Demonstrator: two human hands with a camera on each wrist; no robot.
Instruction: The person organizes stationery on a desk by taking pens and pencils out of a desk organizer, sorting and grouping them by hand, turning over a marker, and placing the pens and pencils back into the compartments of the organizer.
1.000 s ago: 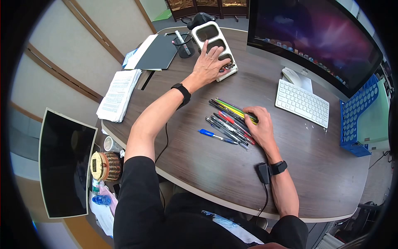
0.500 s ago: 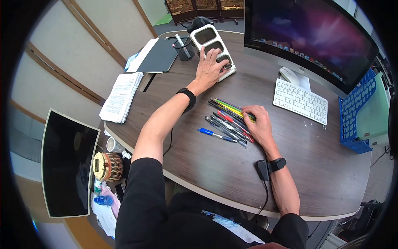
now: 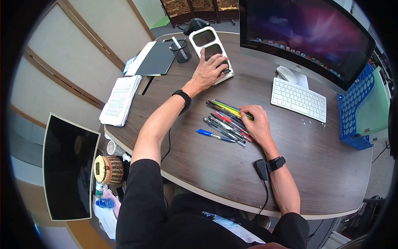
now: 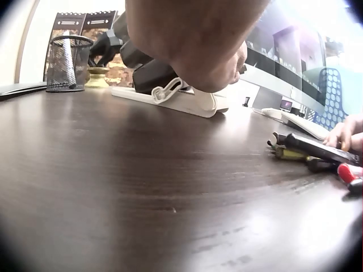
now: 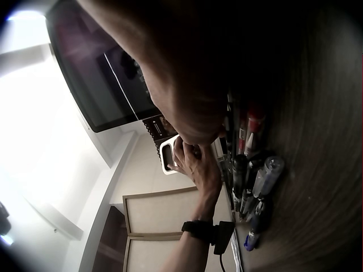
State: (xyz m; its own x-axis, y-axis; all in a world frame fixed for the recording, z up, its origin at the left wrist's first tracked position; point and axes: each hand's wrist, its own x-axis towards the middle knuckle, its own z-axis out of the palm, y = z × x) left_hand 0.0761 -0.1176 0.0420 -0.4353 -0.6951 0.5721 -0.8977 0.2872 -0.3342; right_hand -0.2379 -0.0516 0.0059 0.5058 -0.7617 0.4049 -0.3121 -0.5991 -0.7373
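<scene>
In the head view my left hand (image 3: pixel 206 74) is at the near compartment of a white organizer (image 3: pixel 218 41) with three dark wells. Its fingers reach down over that well, where small dark ends (image 3: pixel 226 71) show beside the fingertips; I cannot tell if they are gripped. My right hand (image 3: pixel 256 122) lies at the right end of a loose bunch of pens and pencils, fingers curled over the yellow and black pencils (image 3: pixel 227 108). Below these lie a red-capped pen (image 3: pixel 223 117), several black and clear pens (image 3: pixel 226 130), and a blue-capped pen (image 3: pixel 204 132) set slightly apart.
A mesh cup (image 3: pixel 182 54) with a marker, a dark folder (image 3: pixel 155 58) and stacked papers (image 3: pixel 120 99) line the left side. To the right are a keyboard (image 3: pixel 298 99), mouse (image 3: pixel 286 74), monitor (image 3: pixel 306 37) and blue file holder (image 3: pixel 356 112). A black cabled device (image 3: pixel 261 169) sits at my right wrist.
The left hand stays at the near well, its fingers drawn slightly closer over it. The right hand keeps its place on the pencils. The view has shifted a little.
</scene>
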